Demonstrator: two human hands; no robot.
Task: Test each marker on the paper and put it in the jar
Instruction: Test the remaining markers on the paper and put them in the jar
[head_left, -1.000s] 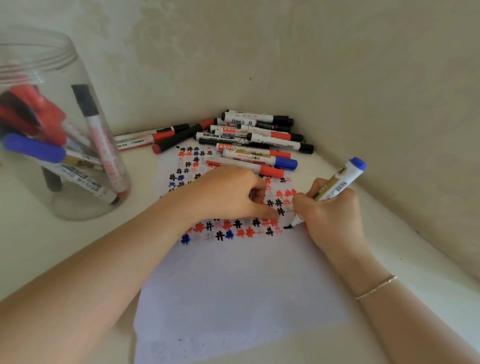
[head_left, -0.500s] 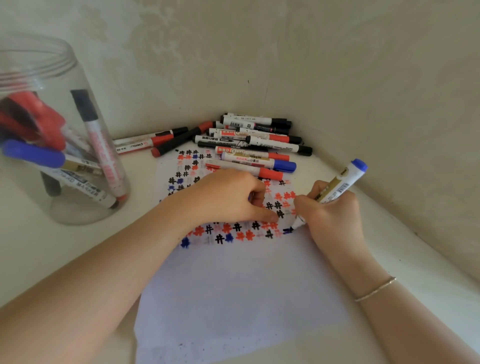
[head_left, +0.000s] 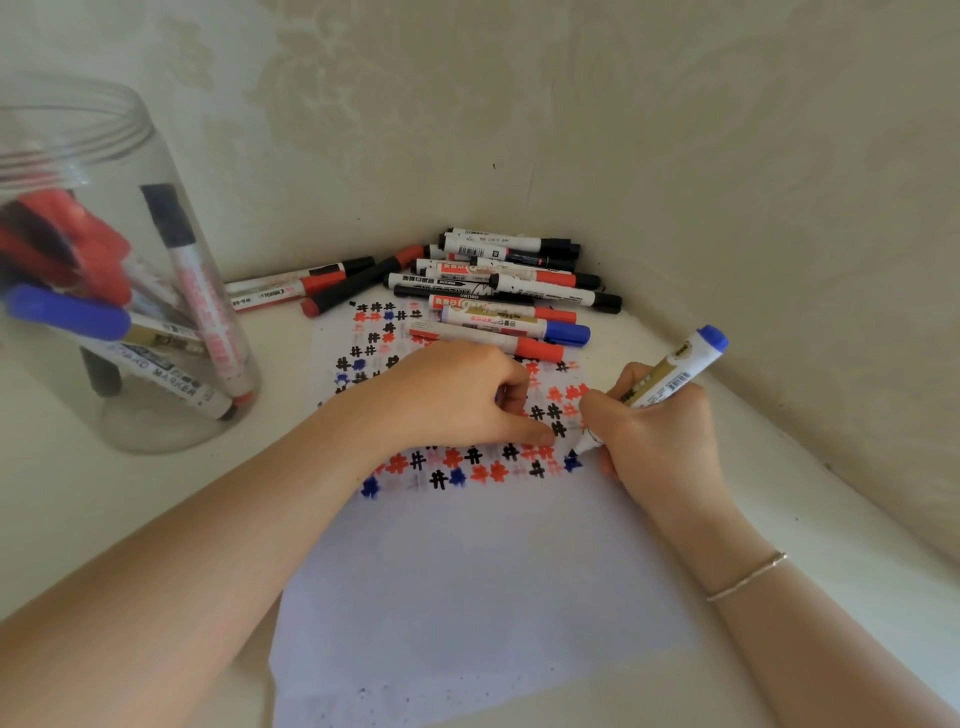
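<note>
Blue marker, head view (the only one): held in the right hand, fingers curled round the lower barrel, tip down on the paper at the right end of the lowest row of hash marks, where a blue mark sits. The blue end points up and to the right, away from the person.

Left hand rests on the paper w/ fingers curled under and thumb stretched toward the tip. It looks to be pinning the sheet; whether it holds the cap I can't tell.

Handling, as a guess: light, stiff plastic barrel, smooth but not slippery, nothing fragible about it except the felt tip. Best grip is mid to lower barrel for writing; for the drop, pinch near the upper end and let it go tip or cap first. The paper is thin and would slide w/o the left hand on it.

Around: pile of markers at the far end of the sheet, tucked into the wall corner, some lying on the paper's top edge. Clear jar stands well to the left w/ several markers already inside, leaning. Bracelet on the right wrist.

In the way: the left forearm lies between the right hand and the jar, so the route to the jar goes over it. The jar mouth is partly filled by leaning markers.
</note>
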